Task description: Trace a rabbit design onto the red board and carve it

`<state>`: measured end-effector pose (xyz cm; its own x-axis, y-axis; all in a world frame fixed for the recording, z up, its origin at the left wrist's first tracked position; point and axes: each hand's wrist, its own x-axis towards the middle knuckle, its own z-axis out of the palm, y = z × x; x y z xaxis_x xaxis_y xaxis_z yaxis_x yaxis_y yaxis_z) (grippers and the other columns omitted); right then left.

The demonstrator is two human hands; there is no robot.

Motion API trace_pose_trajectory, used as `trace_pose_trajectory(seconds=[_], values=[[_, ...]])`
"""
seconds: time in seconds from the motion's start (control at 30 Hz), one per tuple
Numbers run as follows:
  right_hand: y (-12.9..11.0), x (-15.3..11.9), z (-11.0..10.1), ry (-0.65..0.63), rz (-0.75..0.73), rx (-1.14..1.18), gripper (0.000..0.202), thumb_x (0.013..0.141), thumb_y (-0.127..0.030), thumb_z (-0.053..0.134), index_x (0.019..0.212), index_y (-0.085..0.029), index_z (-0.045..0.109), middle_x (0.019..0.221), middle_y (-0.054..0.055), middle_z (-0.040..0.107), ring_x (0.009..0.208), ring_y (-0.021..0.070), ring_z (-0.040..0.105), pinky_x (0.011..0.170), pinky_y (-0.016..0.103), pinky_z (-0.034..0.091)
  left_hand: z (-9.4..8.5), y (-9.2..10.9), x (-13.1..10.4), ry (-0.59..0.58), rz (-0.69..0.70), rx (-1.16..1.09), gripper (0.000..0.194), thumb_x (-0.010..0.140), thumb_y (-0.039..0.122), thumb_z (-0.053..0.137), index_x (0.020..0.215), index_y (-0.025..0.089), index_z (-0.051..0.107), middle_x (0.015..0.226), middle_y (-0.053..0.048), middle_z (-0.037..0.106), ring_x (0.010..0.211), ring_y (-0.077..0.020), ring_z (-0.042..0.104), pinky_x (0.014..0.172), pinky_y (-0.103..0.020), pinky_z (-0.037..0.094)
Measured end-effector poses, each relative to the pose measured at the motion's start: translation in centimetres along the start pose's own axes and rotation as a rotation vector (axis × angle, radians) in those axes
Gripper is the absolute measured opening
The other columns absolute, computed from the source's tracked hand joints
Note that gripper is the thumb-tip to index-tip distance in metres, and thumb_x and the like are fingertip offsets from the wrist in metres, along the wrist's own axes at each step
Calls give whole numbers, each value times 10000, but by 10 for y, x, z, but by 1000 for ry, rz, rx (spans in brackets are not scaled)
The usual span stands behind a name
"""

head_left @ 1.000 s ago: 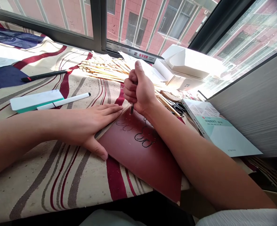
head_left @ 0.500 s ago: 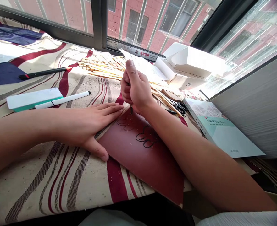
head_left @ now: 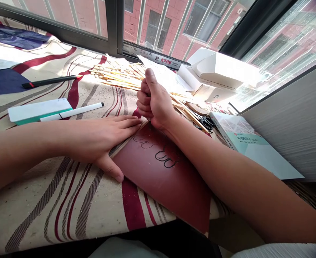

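Observation:
A dark red board [head_left: 168, 190] lies at an angle on the striped tablecloth, with rounded outlines drawn or cut in black on its upper part. My left hand [head_left: 104, 138] rests flat along the board's left edge, fingers stretched and thumb spread at the corner. My right hand [head_left: 158, 100] is a fist with the thumb up, wrapped round a slim carving tool held upright above the far part of the board. Only a bit of the tool's dark shaft shows under the fist; its tip is hard to make out. My right forearm hides the board's right side.
Thin wooden sticks [head_left: 117, 75] and a white box [head_left: 214, 79] lie by the window. Black scissors [head_left: 206, 123] sit beside a book [head_left: 251, 143] at right. To the left are a white marker [head_left: 74, 111], a white-and-green block [head_left: 39, 110] and a black pencil [head_left: 51, 81].
My right fist has sunk slightly toward the board and moved a touch to the left, so less of the tool's shaft shows. My left hand has stayed nearly still.

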<state>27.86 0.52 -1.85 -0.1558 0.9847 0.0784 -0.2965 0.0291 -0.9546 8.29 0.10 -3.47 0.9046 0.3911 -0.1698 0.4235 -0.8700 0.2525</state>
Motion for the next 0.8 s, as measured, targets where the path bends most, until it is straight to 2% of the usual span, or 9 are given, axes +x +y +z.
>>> trace_pose_trajectory(seconds=[0.07, 0.13, 0.2, 0.3, 0.33, 0.5, 0.63, 0.7, 0.8], values=[[-2, -3, 0, -160, 12, 9, 659, 1042, -722, 572, 682, -252, 284, 541, -113, 192, 463, 72, 89, 425, 248, 90, 0, 1, 0, 2, -5, -2, 1447, 701, 1004, 656, 1776, 155, 188, 1841, -210, 150, 1706, -433, 162, 1380, -473, 168], [-2, -3, 1, -211, 27, -22, 654, 1045, -720, 566, 683, -248, 296, 543, -111, 207, 467, 71, 86, 426, 244, 90, -1, 2, 0, 8, 1, -6, 1438, 705, 984, 678, 1776, 157, 191, 1837, -210, 175, 1701, -440, 176, 1377, -488, 178], [1, 1, 2, -102, 28, -66, 650, 1062, -692, 554, 666, -246, 298, 530, -107, 223, 454, 68, 106, 420, 239, 104, -1, 2, 0, 11, 8, -8, 1435, 704, 979, 682, 1773, 149, 205, 1837, -211, 175, 1701, -442, 174, 1377, -494, 178], [6, 8, 3, 172, -10, -80, 652, 1075, -660, 550, 643, -248, 289, 505, -105, 228, 435, 65, 147, 410, 230, 121, -2, 2, 1, 6, 6, 4, 1438, 707, 995, 651, 1769, 131, 212, 1841, -212, 135, 1713, -416, 145, 1384, -466, 148], [7, 9, 3, 198, -16, -71, 651, 1076, -657, 551, 641, -248, 292, 502, -105, 229, 434, 66, 151, 407, 228, 123, -2, 2, 1, 4, 6, 11, 1435, 712, 1000, 639, 1770, 132, 207, 1843, -210, 122, 1716, -406, 137, 1385, -462, 141], [2, 3, -2, -78, 48, 32, 645, 1057, -679, 581, 667, -246, 305, 526, -117, 202, 458, 68, 85, 409, 222, 93, -1, 1, 1, -25, -8, 28, 1455, 712, 1008, 629, 1773, 121, 177, 1838, -233, 112, 1715, -421, 122, 1382, -493, 142], [-5, -7, -6, -215, 126, 67, 629, 1068, -668, 567, 690, -246, 295, 560, -116, 185, 488, 76, 52, 416, 209, 80, 3, -3, 0, 17, 23, 15, 1409, 742, 986, 631, 1784, 174, 141, 1845, -199, 162, 1709, -418, 164, 1376, -489, 169], [-11, -9, -7, -182, 123, 27, 631, 1074, -697, 517, 696, -249, 285, 561, -109, 186, 486, 86, 60, 412, 213, 99, 4, -5, -1, 44, 42, -4, 1403, 743, 974, 648, 1788, 202, 119, 1846, -189, 174, 1700, -433, 185, 1364, -501, 208], [-19, -8, -9, -9, -36, 3, 658, 1042, -762, 508, 701, -252, 272, 565, -103, 168, 483, 96, 81, 416, 227, 117, 3, -4, -3, 2, 1, -21, 1421, 746, 968, 660, 1789, 185, 95, 1849, -202, 114, 1703, -462, 138, 1358, -527, 219]])
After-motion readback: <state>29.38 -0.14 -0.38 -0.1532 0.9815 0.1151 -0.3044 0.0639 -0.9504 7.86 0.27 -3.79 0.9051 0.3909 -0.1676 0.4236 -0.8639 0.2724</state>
